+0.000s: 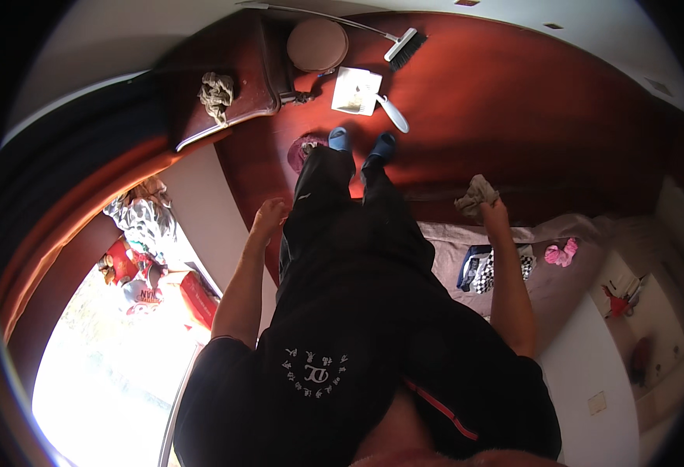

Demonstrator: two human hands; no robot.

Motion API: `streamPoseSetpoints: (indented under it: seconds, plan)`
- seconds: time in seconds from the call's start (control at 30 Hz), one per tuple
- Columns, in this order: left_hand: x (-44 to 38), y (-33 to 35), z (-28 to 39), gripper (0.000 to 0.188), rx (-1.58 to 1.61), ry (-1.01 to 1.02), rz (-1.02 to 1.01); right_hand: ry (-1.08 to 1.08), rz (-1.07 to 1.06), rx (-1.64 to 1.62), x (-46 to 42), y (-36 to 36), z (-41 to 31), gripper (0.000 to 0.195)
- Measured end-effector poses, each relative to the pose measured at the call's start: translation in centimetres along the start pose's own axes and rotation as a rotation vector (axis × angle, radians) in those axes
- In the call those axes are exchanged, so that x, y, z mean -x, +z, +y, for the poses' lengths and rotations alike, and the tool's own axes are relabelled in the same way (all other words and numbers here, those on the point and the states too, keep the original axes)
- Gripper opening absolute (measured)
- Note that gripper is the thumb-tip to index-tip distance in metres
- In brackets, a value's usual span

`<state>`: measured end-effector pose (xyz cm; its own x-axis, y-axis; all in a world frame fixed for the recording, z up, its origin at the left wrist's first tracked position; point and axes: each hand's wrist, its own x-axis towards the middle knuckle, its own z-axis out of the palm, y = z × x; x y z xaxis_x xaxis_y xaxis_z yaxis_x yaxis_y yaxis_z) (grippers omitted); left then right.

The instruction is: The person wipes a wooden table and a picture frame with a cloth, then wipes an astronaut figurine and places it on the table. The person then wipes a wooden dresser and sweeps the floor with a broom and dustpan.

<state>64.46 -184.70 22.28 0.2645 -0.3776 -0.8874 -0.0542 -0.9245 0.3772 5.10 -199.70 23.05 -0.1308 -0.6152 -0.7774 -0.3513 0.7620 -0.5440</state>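
Note:
My right hand (492,211) grips a crumpled beige cloth (476,195) in the air, above the edge of a bed (444,245). At my left thigh hangs my left hand (271,216), loosely curled, with nothing visible in it. A second crumpled cloth (216,98) lies on the dark red wooden cabinet (243,64). On the red floor (470,93) ahead of my blue slippers (381,146) rests a white dustpan (355,82) with a pale handle and some debris in it. Beside my left foot is a round purple container (296,156), partly hidden by my leg.
A broom (401,49) leans along the wall near a round stool (317,45). Folded clothes (485,268) and a pink fabric item (561,252) lie on the bed. Bags and a red box (193,298) stand by the bright window. Wall shelves (639,292) are at right.

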Motion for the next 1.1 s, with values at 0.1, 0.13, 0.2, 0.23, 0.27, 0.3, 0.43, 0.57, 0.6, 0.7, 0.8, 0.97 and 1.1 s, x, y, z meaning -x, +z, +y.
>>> streamPoseSetpoints:
  seconds: [0.1,0.13,0.2,0.23,0.27,0.3,0.43,0.57,0.6,0.7,0.8,0.97,1.1]
  plan:
    - [-1.4,1.0,1.3,0.041,0.006,0.050,-0.016,0.051,-0.014,-0.074,1.3,-0.2,-2.1,0.046]
    - [-2.3,1.2,1.5,0.041,0.064,0.055,-0.008,0.060,-0.003,-0.088,1.7,-0.2,-2.9,0.047]
    - [-4.0,0.9,2.3,0.040,0.066,0.085,-0.005,0.043,0.009,-0.090,1.8,0.3,-4.7,0.047]
    - [-5.0,0.6,2.9,0.040,0.010,0.110,-0.008,0.038,0.014,-0.090,1.8,0.7,-5.6,0.047]
    - [-5.8,0.3,3.5,0.040,-0.045,0.134,-0.009,0.039,0.011,-0.120,1.9,1.3,-6.4,0.046]
    - [-6.4,0.2,4.1,0.040,-0.071,0.155,-0.024,0.035,0.007,-0.146,1.7,2.0,-7.8,0.046]
    - [-7.4,2.3,9.5,0.051,-0.067,0.247,-0.155,-0.100,-0.111,-0.101,2.3,7.0,-17.4,0.043]
    - [-2.1,6.4,20.5,0.074,0.127,0.292,-0.493,-0.161,-0.276,-0.034,2.5,13.1,-24.1,0.045]
    - [-0.5,7.1,23.0,0.077,0.179,0.297,-0.528,-0.149,-0.360,-0.042,3.2,15.1,-27.0,0.044]
    - [1.4,7.9,27.6,0.076,0.468,0.253,-0.664,-0.309,-0.688,0.075,2.0,19.3,-30.1,0.044]
    - [-1.3,8.8,25.9,0.058,0.815,0.245,-0.482,-0.386,-0.813,0.170,-0.2,22.2,-32.3,0.048]
    - [-4.5,8.4,20.2,0.037,1.194,0.211,-0.067,-0.390,-0.709,0.287,-13.2,26.3,-34.9,0.035]
    - [-3.0,11.2,13.8,0.035,1.310,-0.007,0.186,-0.704,-0.588,0.691,-28.3,35.1,-34.9,0.038]
